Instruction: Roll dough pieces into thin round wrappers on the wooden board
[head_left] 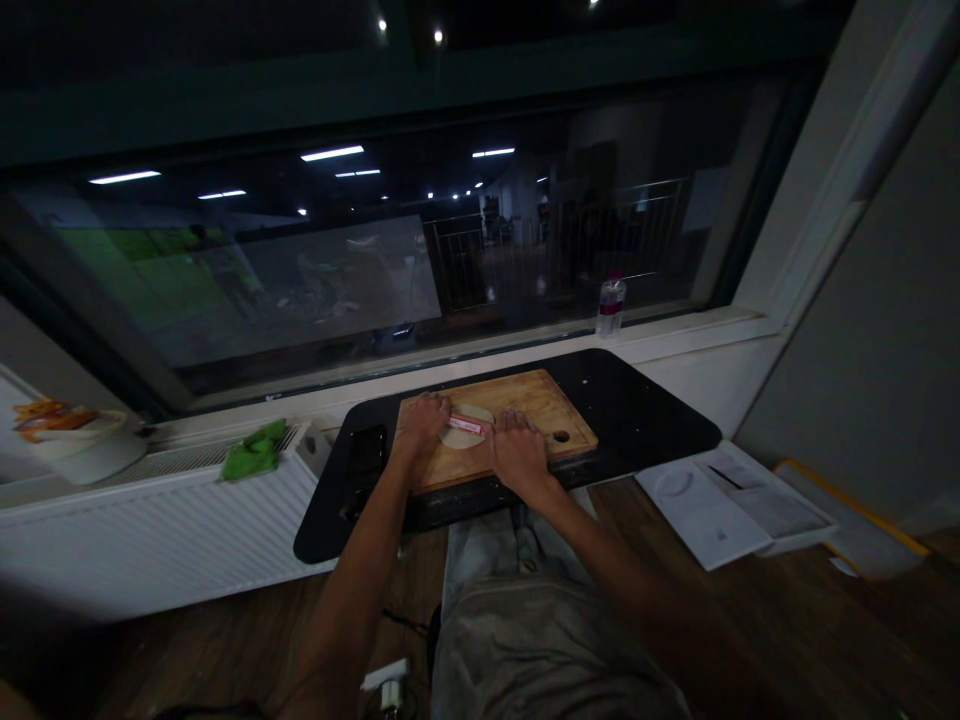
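A round, flat piece of pale dough (455, 438) lies on the wooden cutting board (551, 398). Across it rests a short rolling pin (466, 425) with a red-and-white label round its middle. My left hand (425, 420) is closed over the pin's left end, at the dough's edge. Its right end is under my right hand (517, 447), whose fingers are curled down on it. Both ends of the pin are hidden by my hands.
The board sits on a black table (637, 405) by a window. A dark phone-like object (367, 450) lies at its left. A bottle (611, 305) stands on the sill; a green cloth (253, 452) and a white basket (79, 450) rest left. An opened white box (739, 500) is right.
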